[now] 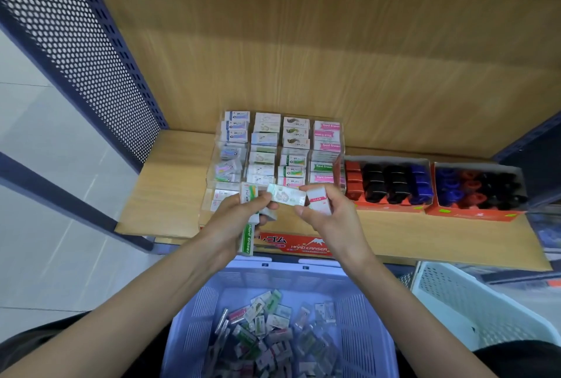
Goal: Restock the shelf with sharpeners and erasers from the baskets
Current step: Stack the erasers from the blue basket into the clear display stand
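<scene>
My left hand grips a bunch of wrapped erasers, among them a green "Hard Eraser" hanging below the palm. A pale green eraser sits between both hands, pinched by my left fingers. My right hand holds a white eraser with a pink label. Both hands hover in front of the clear tiered eraser display on the wooden shelf. A lilac basket below holds several loose erasers.
Two orange cartons of red, black and blue sharpeners stand right of the display. A white basket sits at the lower right. A perforated blue shelf side panel rises at the left.
</scene>
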{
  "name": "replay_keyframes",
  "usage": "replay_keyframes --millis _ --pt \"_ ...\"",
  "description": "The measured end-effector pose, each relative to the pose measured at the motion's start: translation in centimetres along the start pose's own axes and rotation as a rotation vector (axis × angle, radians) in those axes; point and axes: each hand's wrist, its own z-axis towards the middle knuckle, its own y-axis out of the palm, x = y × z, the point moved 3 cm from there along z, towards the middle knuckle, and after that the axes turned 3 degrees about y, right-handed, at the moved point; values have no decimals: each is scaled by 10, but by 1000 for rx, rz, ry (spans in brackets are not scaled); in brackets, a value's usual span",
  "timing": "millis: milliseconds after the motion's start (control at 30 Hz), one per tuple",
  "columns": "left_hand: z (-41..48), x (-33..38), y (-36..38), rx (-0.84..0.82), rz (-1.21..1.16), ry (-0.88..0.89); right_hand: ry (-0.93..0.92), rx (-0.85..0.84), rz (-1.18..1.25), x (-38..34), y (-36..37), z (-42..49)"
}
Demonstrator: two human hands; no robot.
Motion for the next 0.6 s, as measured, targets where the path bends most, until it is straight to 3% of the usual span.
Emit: replay_keyframes --millis 233,600 --pt "3 -12 2 121 331 15 41 -21 -85 20 -5 4" --pt "12 5 -32 287 148 10 104 142 -168 31 6 62"
